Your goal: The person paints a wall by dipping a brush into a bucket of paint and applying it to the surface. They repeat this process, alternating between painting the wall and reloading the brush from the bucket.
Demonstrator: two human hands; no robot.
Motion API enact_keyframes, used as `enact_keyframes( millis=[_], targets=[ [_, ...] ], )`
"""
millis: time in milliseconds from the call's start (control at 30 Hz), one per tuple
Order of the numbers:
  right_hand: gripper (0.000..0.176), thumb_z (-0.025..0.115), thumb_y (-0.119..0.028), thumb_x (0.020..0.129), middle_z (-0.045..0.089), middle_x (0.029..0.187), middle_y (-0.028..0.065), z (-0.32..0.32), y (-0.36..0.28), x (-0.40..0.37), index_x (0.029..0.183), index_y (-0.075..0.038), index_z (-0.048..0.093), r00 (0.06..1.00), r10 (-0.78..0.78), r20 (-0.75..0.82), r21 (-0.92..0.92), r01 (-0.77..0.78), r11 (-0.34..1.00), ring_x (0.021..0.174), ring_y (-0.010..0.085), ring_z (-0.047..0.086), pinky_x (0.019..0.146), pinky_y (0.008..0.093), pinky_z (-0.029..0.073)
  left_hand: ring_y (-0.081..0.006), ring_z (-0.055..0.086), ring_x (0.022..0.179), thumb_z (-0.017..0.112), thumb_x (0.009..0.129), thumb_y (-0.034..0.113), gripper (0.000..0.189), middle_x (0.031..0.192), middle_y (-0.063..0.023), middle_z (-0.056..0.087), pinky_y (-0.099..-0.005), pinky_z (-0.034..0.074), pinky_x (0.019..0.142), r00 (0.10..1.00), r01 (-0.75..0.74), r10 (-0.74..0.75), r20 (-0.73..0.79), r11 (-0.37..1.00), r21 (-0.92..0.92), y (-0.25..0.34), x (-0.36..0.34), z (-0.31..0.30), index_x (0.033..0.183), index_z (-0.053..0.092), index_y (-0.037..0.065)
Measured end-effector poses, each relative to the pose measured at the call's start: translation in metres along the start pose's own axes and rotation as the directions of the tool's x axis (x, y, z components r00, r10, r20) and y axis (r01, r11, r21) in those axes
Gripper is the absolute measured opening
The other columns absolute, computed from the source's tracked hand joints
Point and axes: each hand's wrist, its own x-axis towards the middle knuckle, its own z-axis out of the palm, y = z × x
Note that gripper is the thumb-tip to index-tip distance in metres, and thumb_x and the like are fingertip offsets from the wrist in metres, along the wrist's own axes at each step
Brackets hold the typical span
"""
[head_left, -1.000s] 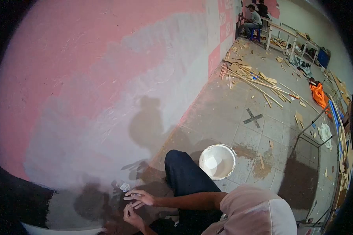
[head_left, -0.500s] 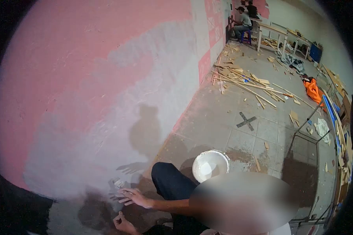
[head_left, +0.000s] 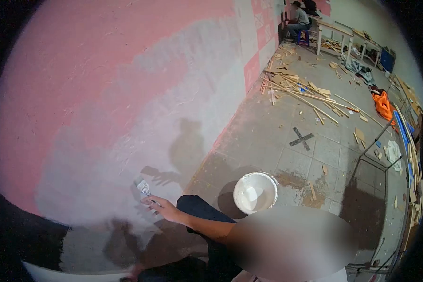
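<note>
My right hand point(head_left: 162, 207) is closed round the handle of a paintbrush point(head_left: 143, 187). The brush's whitish bristles point up and left against the pink wall point(head_left: 89, 51), over its pale painted area. Low in the view, my left hand point(head_left: 135, 271) is a dim blur beside the end of a white curved edge point(head_left: 70, 276); its fingers and any grip are unclear. A white bucket point(head_left: 238, 192) with pale paint inside stands on the floor, right of my bent knee point(head_left: 192, 202).
Wood strips point(head_left: 305, 96) and scraps litter the floor beyond a dark taped cross point(head_left: 301, 139). A metal frame point(head_left: 385, 188) and orange cloth point(head_left: 383, 104) are at the right. Far back, a person point(head_left: 298, 21) sits near tables point(head_left: 334, 30); another is partly visible.
My right hand and the brush have moved up the wall, and the hand has closed round the handle. My left hand has shifted lower and left; the white curved edge shows more.
</note>
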Motion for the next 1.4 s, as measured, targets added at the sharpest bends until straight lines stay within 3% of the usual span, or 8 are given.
enact_keyframes(
  millis=[200,333,400,467,867,967,1167,1400],
  targets=[
    [0.039,0.048,-0.026,0.112,0.061,0.135,0.0043,0.021,0.035,0.011,0.147,-0.011,0.055,1.000,0.008,-0.006,-0.020,-0.008,1.000,0.112,0.0153,0.063,0.090,0.0330,0.054,-0.0234,0.055,0.078,0.060,0.105,0.021,0.027,0.094,-0.0119,0.062,-0.0422,0.049,0.073,0.999,0.020,-0.020,0.032,1.000,-0.012,-0.021,-0.027,-0.011,0.122,0.063,0.000],
    [0.036,0.048,-0.003,0.104,0.065,0.110,0.0036,0.040,0.025,0.007,0.138,-0.007,0.060,0.999,-0.027,-0.042,-0.066,0.024,0.998,0.101,0.0155,0.061,0.088,0.0305,0.051,-0.0237,0.055,0.079,0.059,0.105,0.022,0.028,0.096,-0.0122,0.062,-0.0422,0.049,0.074,0.997,0.067,-0.066,0.030,0.997,-0.035,-0.025,-0.055,-0.039,0.123,0.063,0.000],
    [0.035,0.046,-0.004,0.107,0.065,0.132,0.0081,0.040,0.023,0.005,0.139,-0.006,0.058,0.989,-0.143,0.025,-0.196,0.145,0.970,0.109,0.0165,0.062,0.092,0.0324,0.054,-0.0239,0.055,0.080,0.059,0.106,0.022,0.029,0.097,-0.0123,0.062,-0.0422,0.049,0.075,0.995,0.102,-0.101,0.026,0.994,-0.037,-0.021,-0.071,-0.052,0.123,0.063,0.000],
    [0.035,0.044,-0.001,0.107,0.061,0.141,0.0078,0.046,0.008,0.001,0.139,-0.006,0.058,0.996,-0.015,0.084,-0.102,0.024,0.994,0.116,0.0162,0.061,0.091,0.0303,0.055,-0.0241,0.055,0.081,0.059,0.106,0.023,0.029,0.098,-0.0125,0.062,-0.0422,0.049,0.075,0.989,0.144,-0.144,0.015,0.989,-0.023,-0.016,-0.087,-0.065,0.124,0.063,0.000],
    [0.063,0.044,-0.003,0.108,0.058,0.148,0.0144,0.064,-0.034,-0.019,0.165,-0.021,0.024,0.935,0.018,0.354,-0.408,0.137,0.903,0.106,0.0183,0.070,0.089,0.0308,0.054,-0.0252,0.056,0.086,0.057,0.106,0.025,0.032,0.103,-0.0134,0.062,-0.0423,0.049,0.078,0.949,0.300,-0.294,-0.114,0.953,0.038,-0.006,-0.154,-0.122,0.125,0.062,0.000],
    [0.065,0.045,-0.005,0.108,0.061,0.145,0.0160,0.058,-0.025,-0.010,0.166,-0.021,0.021,0.920,0.134,0.368,-0.375,0.015,0.927,0.103,0.0192,0.071,0.089,0.0320,0.054,-0.0255,0.057,0.087,0.057,0.106,0.026,0.033,0.105,-0.0136,0.062,-0.0423,0.049,0.079,0.940,0.328,-0.317,-0.129,0.942,0.075,-0.009,-0.164,-0.123,0.126,0.062,0.000],
    [0.068,0.057,-0.014,0.104,0.071,0.110,0.0274,0.057,0.001,-0.002,0.164,-0.018,0.025,0.954,0.093,0.286,-0.440,0.044,0.897,0.100,0.0450,0.070,0.089,0.0484,0.053,-0.0260,0.057,0.089,0.056,0.106,0.027,0.034,0.108,-0.0140,0.062,-0.0423,0.050,0.080,0.915,0.383,-0.356,-0.190,0.915,0.128,-0.002,-0.185,-0.119,0.127,0.062,0.000],
    [0.063,0.058,-0.021,0.103,0.067,0.099,0.0340,0.049,0.018,-0.001,0.160,-0.010,0.031,0.955,0.226,0.193,-0.701,-0.027,0.713,0.094,0.0545,0.064,0.085,0.0548,0.050,-0.0266,0.058,0.092,0.055,0.107,0.028,0.036,0.111,-0.0145,0.062,-0.0423,0.050,0.082,0.885,0.448,-0.413,-0.214,0.881,0.152,-0.005,-0.194,-0.117,0.128,0.062,0.000]
  ],
)
